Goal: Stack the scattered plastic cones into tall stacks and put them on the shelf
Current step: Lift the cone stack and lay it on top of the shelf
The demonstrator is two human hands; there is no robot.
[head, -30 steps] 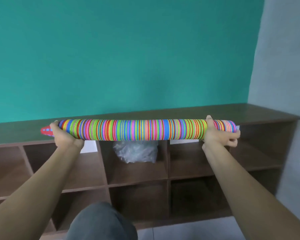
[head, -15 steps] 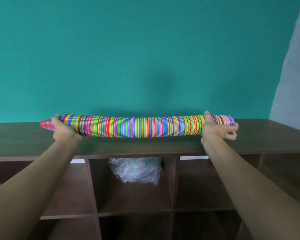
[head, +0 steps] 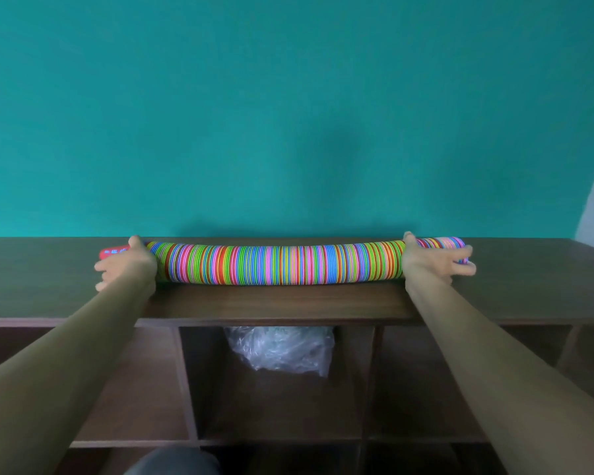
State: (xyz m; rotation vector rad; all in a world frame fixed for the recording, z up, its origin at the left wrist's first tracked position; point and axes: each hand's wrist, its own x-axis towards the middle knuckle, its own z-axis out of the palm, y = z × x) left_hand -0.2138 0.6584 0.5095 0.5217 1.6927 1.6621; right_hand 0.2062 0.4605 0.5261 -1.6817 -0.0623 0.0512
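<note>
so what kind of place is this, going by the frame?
Probably an indoor storage or activity room, though I can't say for sure. A long brown cubby shelf runs along a bare teal wall, a crumpled plastic bag sits in one compartment, and a stack of coloured cones lies on top.

My left hand (head: 126, 265) and right hand (head: 432, 260) are bare, no rings, watch or gloves showing. Both forearms run uncovered, no sleeve in view. At six o'clock, low in frame, sits grey cloth (head: 172, 462) I wear.
</note>
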